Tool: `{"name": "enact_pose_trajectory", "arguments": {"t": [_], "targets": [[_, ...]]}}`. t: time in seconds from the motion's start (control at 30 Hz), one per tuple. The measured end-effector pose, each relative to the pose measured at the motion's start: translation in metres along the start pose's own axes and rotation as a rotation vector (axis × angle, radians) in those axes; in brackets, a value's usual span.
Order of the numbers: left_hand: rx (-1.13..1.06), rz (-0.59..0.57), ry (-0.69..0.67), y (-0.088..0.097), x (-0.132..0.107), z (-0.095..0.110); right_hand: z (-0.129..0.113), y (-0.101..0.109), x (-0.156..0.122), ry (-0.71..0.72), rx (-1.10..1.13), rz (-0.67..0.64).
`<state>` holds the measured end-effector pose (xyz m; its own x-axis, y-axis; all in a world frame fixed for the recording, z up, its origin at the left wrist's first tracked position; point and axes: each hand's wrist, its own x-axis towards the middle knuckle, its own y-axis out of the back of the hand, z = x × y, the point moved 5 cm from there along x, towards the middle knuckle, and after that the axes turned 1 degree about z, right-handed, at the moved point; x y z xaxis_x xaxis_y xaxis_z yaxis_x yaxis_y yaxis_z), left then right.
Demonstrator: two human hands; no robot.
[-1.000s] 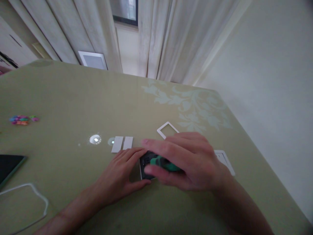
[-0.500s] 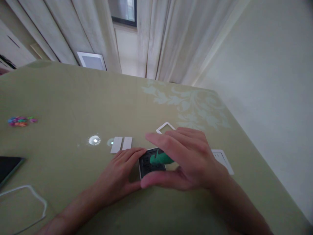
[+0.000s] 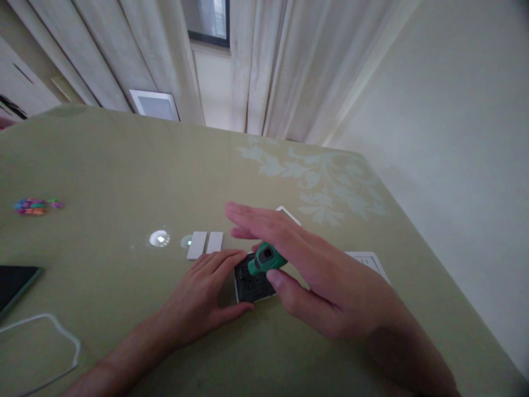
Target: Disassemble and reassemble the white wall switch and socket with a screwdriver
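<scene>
A black-faced switch panel with a thin pale edge lies on the table in front of me. My left hand grips its left side, fingers on the far edge and thumb on the near edge. A green screwdriver leans over the panel, its narrow end toward the panel's face; the tip is too small to make out. My right hand holds its handle between thumb and palm, with the other fingers stretched forward to the left. The panel's right part is hidden beneath this hand.
Two white rectangular plates lie beyond my left hand. A white frame and a white slotted cover are partly hidden by my right hand. At left are small colourful pieces, a dark flat device and a white cable.
My right hand has rolled over, its fingers swinging up and left and its thumb moving right onto the green handle. My left hand stays on the panel, its thumb slightly further right.
</scene>
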<state>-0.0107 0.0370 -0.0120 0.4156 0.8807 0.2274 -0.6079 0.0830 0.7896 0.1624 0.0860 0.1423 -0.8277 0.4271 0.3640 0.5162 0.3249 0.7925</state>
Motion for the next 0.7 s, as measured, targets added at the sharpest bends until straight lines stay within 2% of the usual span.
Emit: {"name": "enact_pose_trajectory", "arguments": {"t": [0.07, 0.17, 0.2, 0.23, 0.27, 0.37, 0.43, 0.53, 0.7], "targets": [[-0.004, 0.003, -0.009, 0.0, 0.0, 0.0, 0.002, 0.001, 0.0, 0.04, -0.081, 0.098], [0.003, -0.009, 0.02, -0.002, -0.001, -0.003, 0.0, -0.001, -0.006, 0.191, -0.423, 0.443], [0.01, -0.011, 0.026, -0.002, -0.001, -0.003, -0.001, -0.003, -0.007, 0.223, -0.489, 0.512], [0.014, -0.014, 0.026, -0.002, 0.0, -0.004, -0.001, -0.004, -0.007, 0.225, -0.489, 0.511], [0.016, -0.012, 0.02, -0.002, 0.0, -0.004, 0.001, -0.004, -0.005, 0.197, -0.418, 0.444], [0.021, -0.002, -0.004, -0.001, 0.002, -0.003, 0.004, -0.004, 0.0, 0.077, -0.026, 0.091], [0.032, 0.007, -0.014, -0.001, 0.003, -0.004, 0.001, -0.001, 0.0, 0.062, 0.153, -0.056], [0.033, 0.032, -0.015, 0.0, 0.005, -0.005, 0.001, 0.001, 0.001, 0.041, 0.162, -0.028], [-0.012, 0.011, 0.008, 0.002, 0.01, -0.006, 0.005, -0.011, 0.006, -0.002, -0.098, 0.229]]}}
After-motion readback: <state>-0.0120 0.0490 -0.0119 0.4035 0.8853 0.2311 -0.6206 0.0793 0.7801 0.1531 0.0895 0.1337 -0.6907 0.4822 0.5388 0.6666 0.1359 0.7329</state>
